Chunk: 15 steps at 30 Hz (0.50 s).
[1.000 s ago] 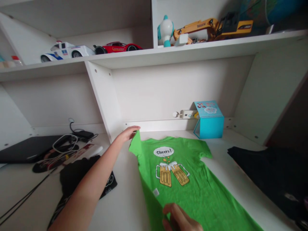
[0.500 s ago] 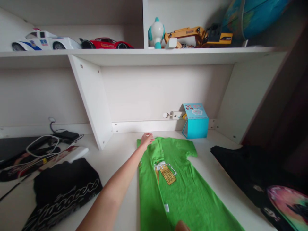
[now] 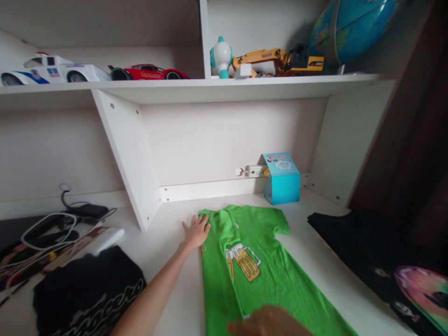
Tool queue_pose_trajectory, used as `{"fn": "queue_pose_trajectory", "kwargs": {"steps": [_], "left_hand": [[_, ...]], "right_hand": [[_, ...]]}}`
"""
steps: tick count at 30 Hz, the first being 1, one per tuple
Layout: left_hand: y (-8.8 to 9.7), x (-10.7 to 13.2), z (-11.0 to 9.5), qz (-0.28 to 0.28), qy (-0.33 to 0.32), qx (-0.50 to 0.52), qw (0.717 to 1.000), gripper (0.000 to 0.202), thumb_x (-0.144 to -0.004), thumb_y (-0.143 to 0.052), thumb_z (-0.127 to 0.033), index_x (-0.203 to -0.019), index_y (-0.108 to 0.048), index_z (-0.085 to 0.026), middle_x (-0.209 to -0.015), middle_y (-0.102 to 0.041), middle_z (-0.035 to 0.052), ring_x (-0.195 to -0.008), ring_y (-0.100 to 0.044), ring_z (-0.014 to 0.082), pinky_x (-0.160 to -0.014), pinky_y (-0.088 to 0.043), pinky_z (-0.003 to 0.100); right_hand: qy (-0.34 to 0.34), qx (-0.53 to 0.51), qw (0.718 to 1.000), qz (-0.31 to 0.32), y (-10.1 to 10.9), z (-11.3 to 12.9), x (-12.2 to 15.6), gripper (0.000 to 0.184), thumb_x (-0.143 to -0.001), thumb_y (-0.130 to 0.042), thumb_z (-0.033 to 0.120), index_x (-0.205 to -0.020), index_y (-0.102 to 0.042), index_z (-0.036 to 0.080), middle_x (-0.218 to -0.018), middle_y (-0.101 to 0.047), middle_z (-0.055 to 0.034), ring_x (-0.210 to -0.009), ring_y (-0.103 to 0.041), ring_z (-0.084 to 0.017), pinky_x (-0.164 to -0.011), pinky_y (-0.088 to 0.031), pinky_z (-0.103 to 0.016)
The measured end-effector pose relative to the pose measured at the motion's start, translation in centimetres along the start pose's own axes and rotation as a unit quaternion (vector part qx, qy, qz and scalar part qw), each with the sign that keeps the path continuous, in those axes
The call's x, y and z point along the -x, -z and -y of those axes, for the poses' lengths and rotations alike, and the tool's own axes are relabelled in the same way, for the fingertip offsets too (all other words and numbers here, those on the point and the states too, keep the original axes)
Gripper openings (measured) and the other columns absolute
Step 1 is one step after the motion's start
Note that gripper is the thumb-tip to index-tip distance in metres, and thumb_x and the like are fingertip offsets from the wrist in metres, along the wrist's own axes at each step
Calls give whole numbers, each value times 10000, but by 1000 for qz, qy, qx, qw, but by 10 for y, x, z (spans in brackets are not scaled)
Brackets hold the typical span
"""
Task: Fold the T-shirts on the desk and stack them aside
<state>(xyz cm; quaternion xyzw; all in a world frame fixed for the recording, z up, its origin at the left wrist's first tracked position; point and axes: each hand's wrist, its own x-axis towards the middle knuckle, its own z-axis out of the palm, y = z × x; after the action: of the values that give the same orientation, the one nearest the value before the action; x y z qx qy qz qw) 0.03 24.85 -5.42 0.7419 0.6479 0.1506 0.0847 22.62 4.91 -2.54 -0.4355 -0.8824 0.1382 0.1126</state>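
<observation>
A green T-shirt (image 3: 273, 261) with a beer mug print lies on the white desk, its left side folded inward over the front. My left hand (image 3: 196, 232) rests at the upper left edge of the shirt, fingers spread, partly on the cloth and partly on the desk. At the bottom of the view my right hand (image 3: 269, 322) is over the lower part of the shirt. It is blurred and cut off by the frame, so its fingers cannot be made out.
A folded black garment (image 3: 91, 289) lies at the left, near cables (image 3: 49, 233) and a black adapter (image 3: 89, 211). Dark clothing (image 3: 360, 247) lies at the right. A blue desk calendar (image 3: 285, 186) stands behind the shirt. Toy vehicles (image 3: 150, 72) and a globe (image 3: 353, 32) occupy the shelf above.
My left hand has moved left and toward me from the shirt's top fold, and its fingers have spread. My right hand has come further into view from below.
</observation>
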Motion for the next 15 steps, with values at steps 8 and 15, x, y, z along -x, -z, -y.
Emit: {"fn": "queue_pose_trajectory", "kwargs": {"steps": [8,15], "left_hand": [[-9,-17,-8,17,-28,-43,999,575,-909,-181,-436,-1411,-299,-180,-1519,-166,53,-1398,-150,260,-1035,-132,675],[-12,-16,-7,16,-17,-54,998,595,-908,-139,-458,-1432,-250,-199,-1524,-125,35,-1405,-112,263,-1039,-96,680]], "right_hand": [[-289,28,956,-51,51,-67,-145,259,-899,-528,358,-1025,-590,141,-1001,-625,-43,-873,-614,-151,-780,-511,-358],[-331,19,937,-113,3,-72,-165,320,-900,-530,328,-1171,-522,156,-1068,-602,-56,-900,-611,-165,-792,-515,-376]]}}
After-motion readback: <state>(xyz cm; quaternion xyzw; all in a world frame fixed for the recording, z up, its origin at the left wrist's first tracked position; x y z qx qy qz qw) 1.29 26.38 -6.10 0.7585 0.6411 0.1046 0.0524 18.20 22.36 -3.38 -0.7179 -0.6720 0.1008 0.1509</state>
